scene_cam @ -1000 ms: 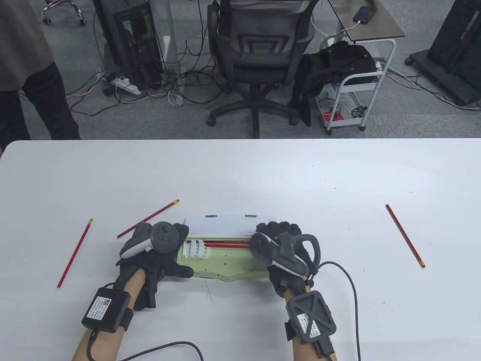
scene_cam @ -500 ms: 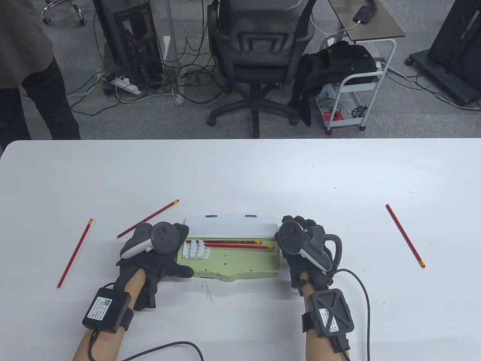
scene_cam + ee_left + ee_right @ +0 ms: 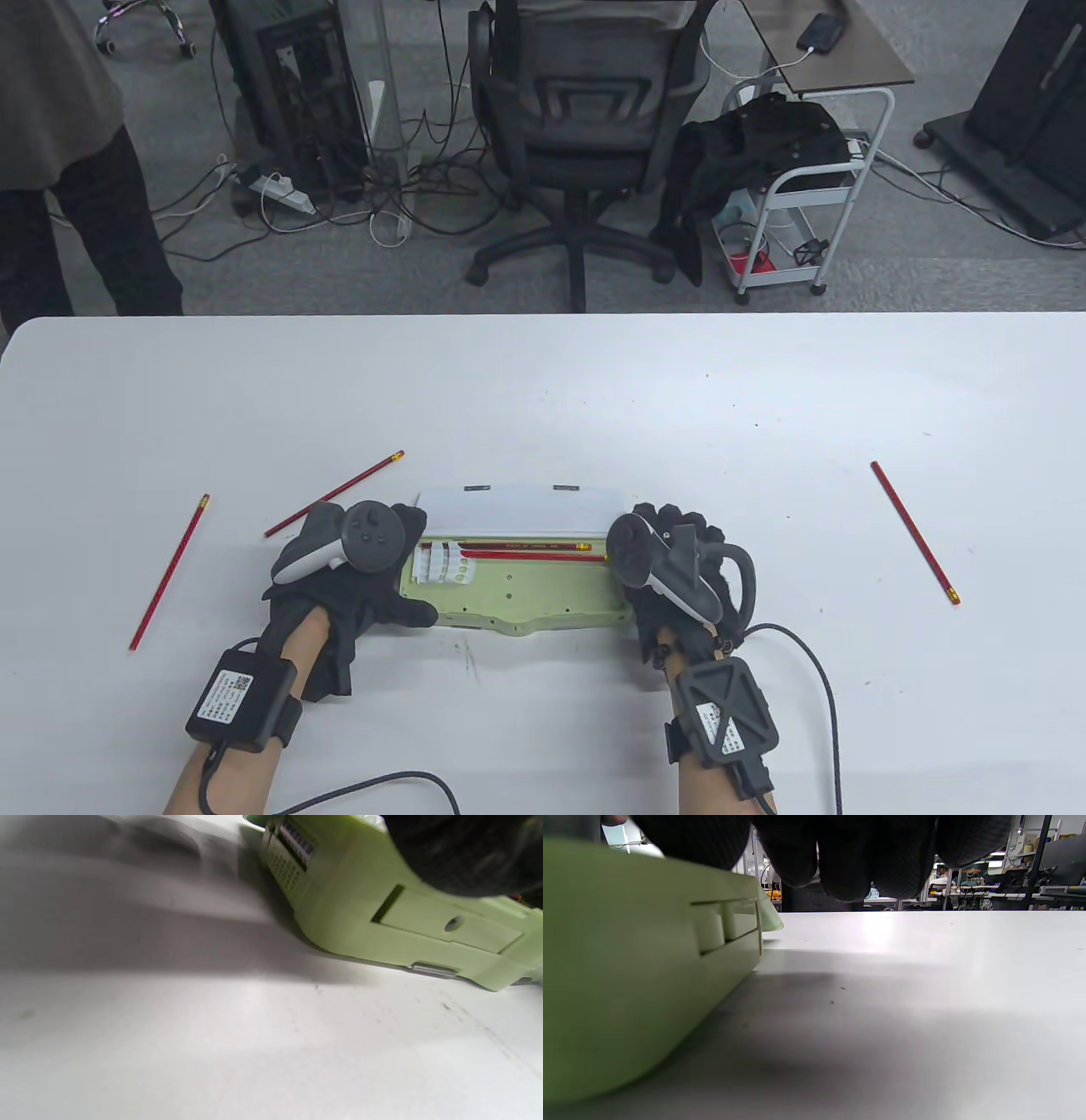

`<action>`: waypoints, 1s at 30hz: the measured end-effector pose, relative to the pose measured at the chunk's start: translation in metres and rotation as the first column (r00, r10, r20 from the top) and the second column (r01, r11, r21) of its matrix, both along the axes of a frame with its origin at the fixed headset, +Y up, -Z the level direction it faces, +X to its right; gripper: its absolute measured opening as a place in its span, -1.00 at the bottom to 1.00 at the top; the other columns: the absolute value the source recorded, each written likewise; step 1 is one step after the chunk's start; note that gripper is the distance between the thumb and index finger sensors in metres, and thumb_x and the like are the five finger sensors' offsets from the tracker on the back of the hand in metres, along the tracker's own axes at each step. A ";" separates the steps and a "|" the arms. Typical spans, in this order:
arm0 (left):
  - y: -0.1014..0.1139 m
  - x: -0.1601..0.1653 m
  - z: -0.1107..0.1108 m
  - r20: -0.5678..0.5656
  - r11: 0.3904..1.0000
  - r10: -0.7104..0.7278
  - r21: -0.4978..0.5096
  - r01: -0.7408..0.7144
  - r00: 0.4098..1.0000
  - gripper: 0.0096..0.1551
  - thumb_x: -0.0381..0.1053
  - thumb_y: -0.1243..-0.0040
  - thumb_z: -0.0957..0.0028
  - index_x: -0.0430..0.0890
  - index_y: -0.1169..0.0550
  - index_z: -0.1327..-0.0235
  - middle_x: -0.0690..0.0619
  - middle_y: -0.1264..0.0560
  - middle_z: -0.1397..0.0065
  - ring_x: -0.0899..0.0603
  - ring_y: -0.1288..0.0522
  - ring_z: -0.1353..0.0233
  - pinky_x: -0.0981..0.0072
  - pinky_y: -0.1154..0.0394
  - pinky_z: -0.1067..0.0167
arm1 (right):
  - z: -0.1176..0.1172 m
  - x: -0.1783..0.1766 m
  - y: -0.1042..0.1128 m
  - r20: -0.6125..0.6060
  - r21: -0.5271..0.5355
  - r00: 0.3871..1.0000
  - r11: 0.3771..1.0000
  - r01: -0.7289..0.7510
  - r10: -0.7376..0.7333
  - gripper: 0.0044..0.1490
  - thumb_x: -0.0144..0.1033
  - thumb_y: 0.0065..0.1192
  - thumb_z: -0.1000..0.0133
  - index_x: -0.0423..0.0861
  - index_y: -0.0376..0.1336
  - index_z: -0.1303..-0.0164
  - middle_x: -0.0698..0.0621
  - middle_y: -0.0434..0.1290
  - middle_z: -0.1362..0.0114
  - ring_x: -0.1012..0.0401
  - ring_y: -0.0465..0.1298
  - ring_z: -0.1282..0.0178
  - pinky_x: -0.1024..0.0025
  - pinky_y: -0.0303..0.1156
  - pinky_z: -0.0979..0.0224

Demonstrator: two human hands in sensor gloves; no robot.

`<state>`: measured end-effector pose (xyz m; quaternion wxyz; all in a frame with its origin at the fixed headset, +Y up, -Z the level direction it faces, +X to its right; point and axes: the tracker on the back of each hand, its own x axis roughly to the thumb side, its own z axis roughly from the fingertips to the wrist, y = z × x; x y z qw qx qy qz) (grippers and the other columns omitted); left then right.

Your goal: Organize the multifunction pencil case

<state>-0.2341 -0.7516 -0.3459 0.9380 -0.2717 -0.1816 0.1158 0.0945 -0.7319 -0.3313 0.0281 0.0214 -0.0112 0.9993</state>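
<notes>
Behind the white bench (image 3: 543,399) sit an office chair, a cart and floor cables; none of it touches your work. Your left hand (image 3: 356,577) has its fingers (image 3: 407,519) curved over the left end of the pale green plastic pencil case (image 3: 526,594), thumb along its near edge, bracing it. Your right hand (image 3: 679,569) sits at the case's right end, at three o'clock; its fingers (image 3: 840,866) hang curled above the bench beside the green wall, and whether they press on it I cannot tell. The case lies open at the near centre of the bench, white lid (image 3: 517,508) folded back toward twelve o'clock, two red pencils (image 3: 526,550) lying in its far tray.

You seem to be mid-loading. Three more red pencils wait outside: one just beyond your left hand (image 3: 335,493), one well out at nine o'clock (image 3: 170,570), one well out at three o'clock (image 3: 915,531). Next, free your right hand, pinch the three o'clock pencil and lay it parallel to the two inside.
</notes>
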 end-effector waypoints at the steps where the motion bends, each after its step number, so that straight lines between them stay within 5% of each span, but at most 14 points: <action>1: 0.000 0.000 0.000 0.000 1.000 0.000 0.000 0.000 1.000 0.52 0.45 -0.23 0.39 -0.09 0.22 -0.66 -0.20 0.19 -0.80 -0.47 0.10 -0.75 -0.64 0.00 -0.44 | 0.000 -0.002 -0.001 0.002 -0.003 1.000 1.000 -0.002 0.002 -0.20 -0.05 0.09 -0.16 -0.22 0.18 -0.54 -0.35 0.31 -0.53 -0.35 0.36 -0.48 -0.35 0.30 -0.47; 30: 0.000 0.002 0.000 0.004 1.000 -0.019 0.005 0.019 1.000 0.52 0.45 -0.23 0.40 -0.09 0.22 -0.67 -0.19 0.19 -0.81 -0.47 0.10 -0.76 -0.64 0.00 -0.44 | -0.007 -0.014 0.006 -0.025 -0.031 1.000 0.999 0.017 -0.018 -0.01 0.04 0.07 -0.15 -0.32 0.02 -0.65 -0.46 0.13 -0.61 -0.44 0.22 -0.54 -0.42 0.21 -0.50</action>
